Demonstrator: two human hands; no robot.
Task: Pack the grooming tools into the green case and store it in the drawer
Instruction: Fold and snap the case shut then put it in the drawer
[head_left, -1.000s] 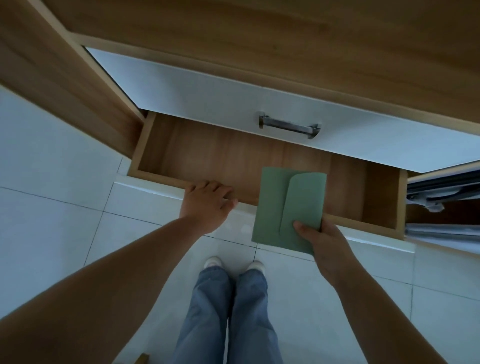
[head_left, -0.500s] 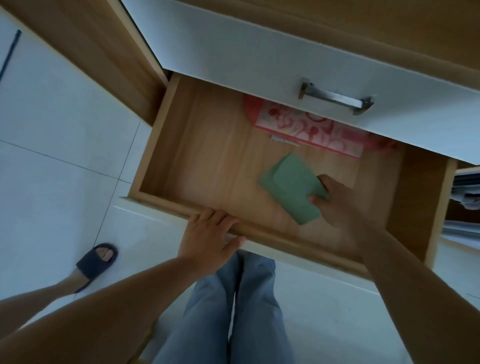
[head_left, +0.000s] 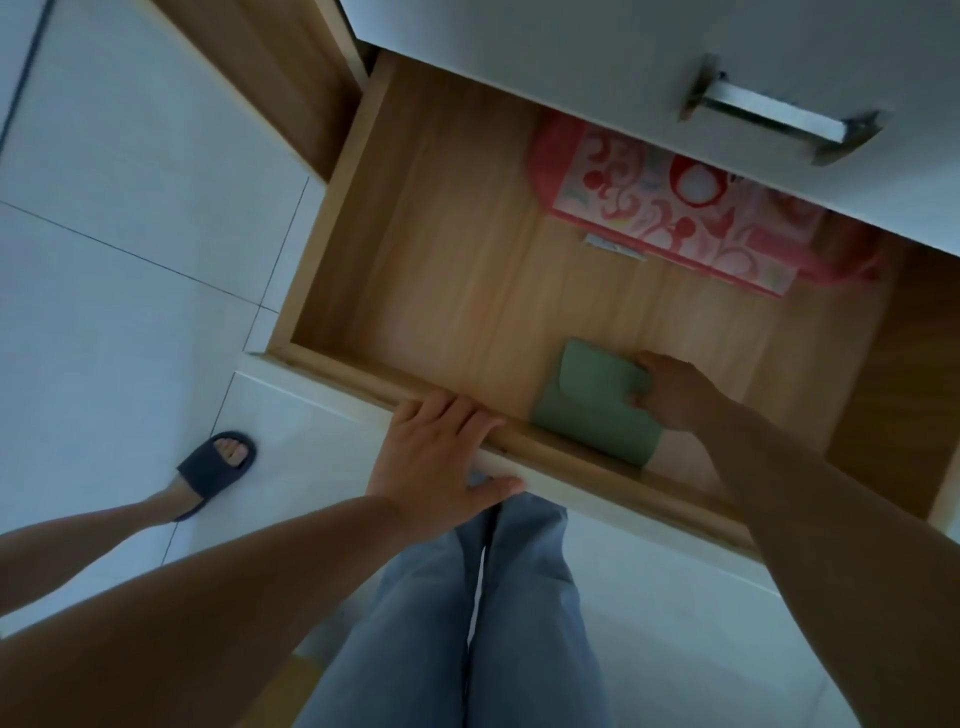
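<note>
The closed green case (head_left: 592, 405) lies on the wooden floor of the open drawer (head_left: 441, 270), close behind the drawer's front board. My right hand (head_left: 675, 389) reaches into the drawer and holds the case at its right edge, fingers curled on it. My left hand (head_left: 441, 457) grips the top edge of the drawer front, fingers over the rim and thumb on the white face. No grooming tools are visible; the case's flap is shut.
A red and pink patterned packet (head_left: 685, 218) lies at the back of the drawer, partly under the white upper drawer front with its metal handle (head_left: 779, 117). My legs in blue jeans (head_left: 467, 623) stand below. Another person's foot in a dark slipper (head_left: 218, 467) is on the white tiles.
My right hand has carried the green case from above the drawer front down into the drawer and toward its front edge. The drawer stands further open. My left hand stays on the rim.
</note>
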